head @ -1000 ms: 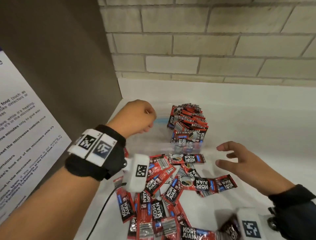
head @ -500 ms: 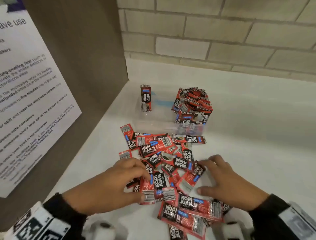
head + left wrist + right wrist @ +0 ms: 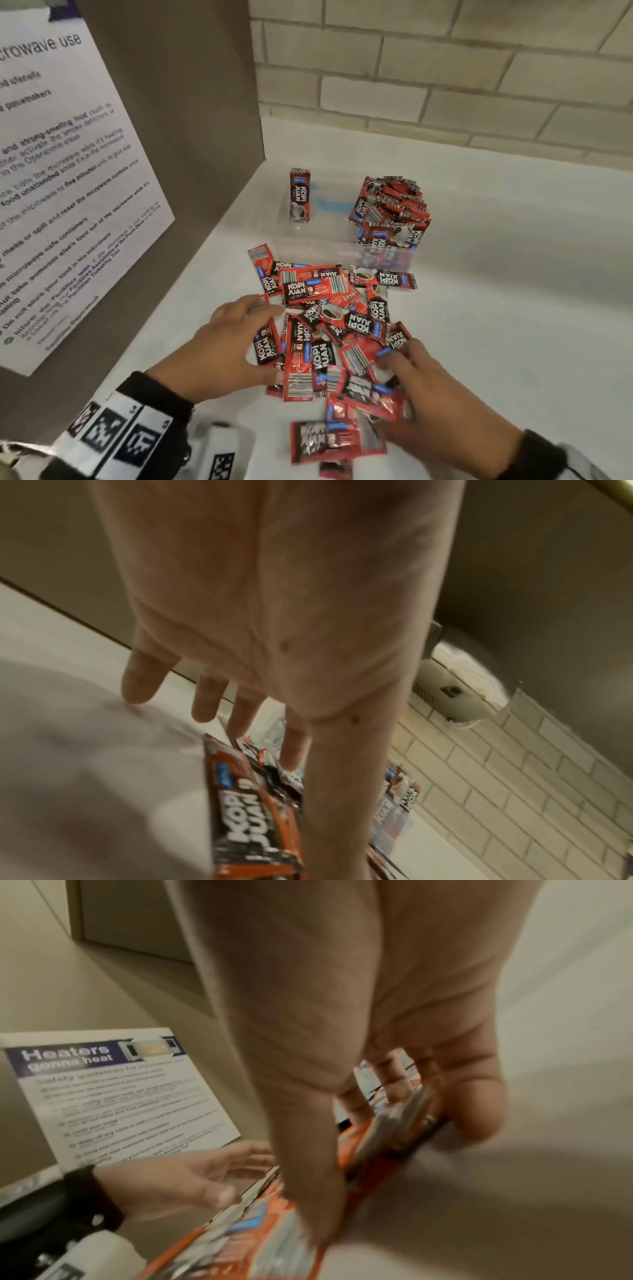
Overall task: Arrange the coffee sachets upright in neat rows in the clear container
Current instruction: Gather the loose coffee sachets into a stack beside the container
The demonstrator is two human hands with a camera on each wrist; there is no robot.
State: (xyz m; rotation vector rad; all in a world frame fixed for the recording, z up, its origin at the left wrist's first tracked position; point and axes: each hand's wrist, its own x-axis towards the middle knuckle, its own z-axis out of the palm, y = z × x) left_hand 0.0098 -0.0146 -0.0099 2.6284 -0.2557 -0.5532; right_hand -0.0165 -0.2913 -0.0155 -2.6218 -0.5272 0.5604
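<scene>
Red-and-black coffee sachets lie in a loose pile (image 3: 329,322) on the white counter. Behind the pile stands the clear container (image 3: 329,246). It holds one upright sachet (image 3: 300,195) at its left and a packed row of sachets (image 3: 390,209) at its right. My left hand (image 3: 239,342) lies on the pile's left edge with straight, spread fingers (image 3: 205,696) over a sachet (image 3: 246,813). My right hand (image 3: 414,380) is at the pile's near right, its thumb and curled fingers (image 3: 476,1104) pinching a bunch of sachets (image 3: 394,1137).
A brown side panel (image 3: 191,102) with a printed microwave notice (image 3: 68,192) closes off the left. A pale brick wall (image 3: 445,68) runs behind the container. Bare white counter (image 3: 513,308) stretches to the right.
My left hand left one sachet upright in the container's left side and came down onto the pile. My right hand dropped onto the pile and closed on several sachets.
</scene>
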